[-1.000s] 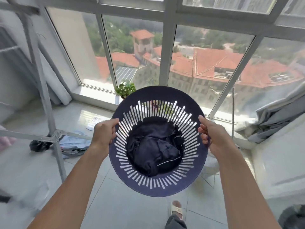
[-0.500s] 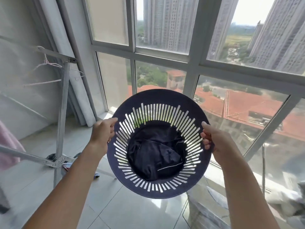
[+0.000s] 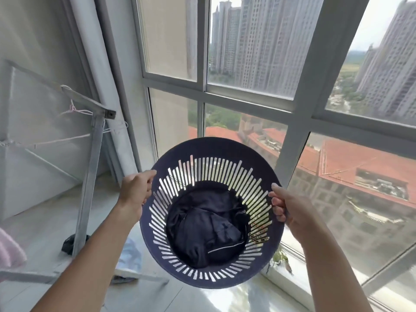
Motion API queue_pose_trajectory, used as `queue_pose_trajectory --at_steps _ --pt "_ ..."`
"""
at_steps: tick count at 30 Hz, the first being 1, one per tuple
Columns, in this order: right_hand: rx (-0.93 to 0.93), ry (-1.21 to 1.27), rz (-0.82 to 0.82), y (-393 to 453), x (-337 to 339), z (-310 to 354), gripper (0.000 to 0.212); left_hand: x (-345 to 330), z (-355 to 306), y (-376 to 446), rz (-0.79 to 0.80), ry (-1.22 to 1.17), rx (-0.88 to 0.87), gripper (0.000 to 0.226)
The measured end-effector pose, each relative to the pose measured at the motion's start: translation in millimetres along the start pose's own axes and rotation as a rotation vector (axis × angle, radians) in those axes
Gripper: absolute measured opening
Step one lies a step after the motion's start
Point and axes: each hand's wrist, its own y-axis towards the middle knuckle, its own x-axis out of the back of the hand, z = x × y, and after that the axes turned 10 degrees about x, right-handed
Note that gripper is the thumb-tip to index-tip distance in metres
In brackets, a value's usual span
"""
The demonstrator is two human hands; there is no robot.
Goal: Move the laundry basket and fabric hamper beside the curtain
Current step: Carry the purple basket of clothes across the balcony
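I hold a round dark navy laundry basket (image 3: 216, 149) with slotted walls in the air in front of me, seen from above. Dark clothing (image 3: 209, 230) lies bunched at its bottom. My left hand (image 3: 135, 192) grips the basket's left rim. My right hand (image 3: 290, 210) grips the right rim. A pale gathered curtain (image 3: 99, 70) hangs in the corner to the upper left, beside the window. No fabric hamper is in view.
A metal drying rack (image 3: 92, 167) stands on the left, with a dark cloth (image 3: 69, 243) and a light blue cloth (image 3: 130, 253) on the floor at its foot. A large window (image 3: 299, 102) fills the wall ahead. Pink fabric (image 3: 9, 251) shows at the left edge.
The view has swung up and to the left, so the corner curtain and rack are now closer. Both hands keep the same grip on the basket, which stays lifted.
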Motion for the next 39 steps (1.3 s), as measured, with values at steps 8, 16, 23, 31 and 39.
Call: queue_pose_trajectory --at_steps 8,16,23,31,39 --pt "-0.01 -0.007 -0.028 94.0 -72.5 -5.6 0.024 15.2 -9.8 103.6 -0.04 -0.013 0.014 0.041" --pt "-0.023 -0.039 -0.018 172.8 -98.5 -11.6 0.024 3.8 -6.5 166.0 -0.109 -0.049 0.019 0.031" --pt "-0.034 -0.007 0.126 261.1 -126.3 -12.3 0.023 -7.2 -8.5 209.6 -0.247 -0.055 -0.009 0.031" --pt "-0.012 0.045 0.375 368.3 -145.7 16.6 0.018 -37.8 -42.0 257.1 -0.505 -0.003 -0.091 0.03" --pt "0.115 -0.117 0.373 423.9 -132.4 9.5 0.025 -77.5 -48.2 277.2 -0.734 0.308 -0.095 0.03"
